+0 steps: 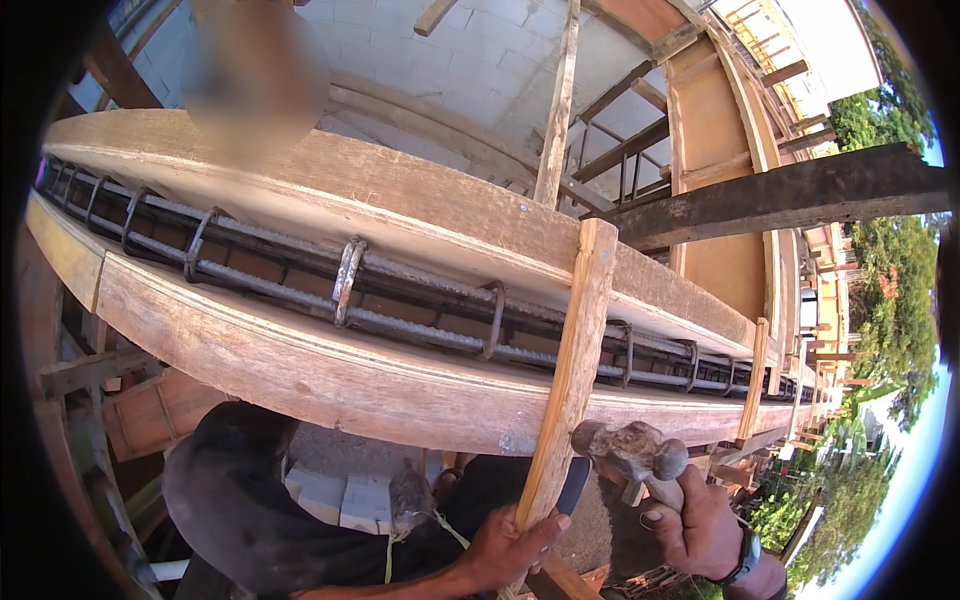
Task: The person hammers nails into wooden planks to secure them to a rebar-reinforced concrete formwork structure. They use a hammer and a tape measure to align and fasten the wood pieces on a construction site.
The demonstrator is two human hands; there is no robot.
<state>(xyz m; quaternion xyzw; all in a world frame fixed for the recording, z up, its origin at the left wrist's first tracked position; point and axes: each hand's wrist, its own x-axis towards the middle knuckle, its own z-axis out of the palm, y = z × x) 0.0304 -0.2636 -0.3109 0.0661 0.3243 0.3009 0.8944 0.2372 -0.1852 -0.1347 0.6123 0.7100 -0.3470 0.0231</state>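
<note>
My left hand [510, 550] is closed round the lower end of a narrow wooden strip [568, 375]. The strip lies across the top of a long plywood beam form, touching both side boards. My right hand [695, 525] grips a hammer [632, 452] by its handle, just below the head. The worn, rusty hammer head is beside the strip, near the edge of the near side board [300, 355]. Between this board and the far side board [400, 205] runs a cage of ribbed steel bars [420, 325] with bent stirrups [349, 282].
More cross strips [755, 380] span the form to the right. A dark timber [790, 195] juts in from the right, beyond the form. Behind stands a grey block wall [450, 60]. My dark-trousered leg [225, 500] is below the near board, near pale blocks [365, 500]. Trees [870, 300] show at right.
</note>
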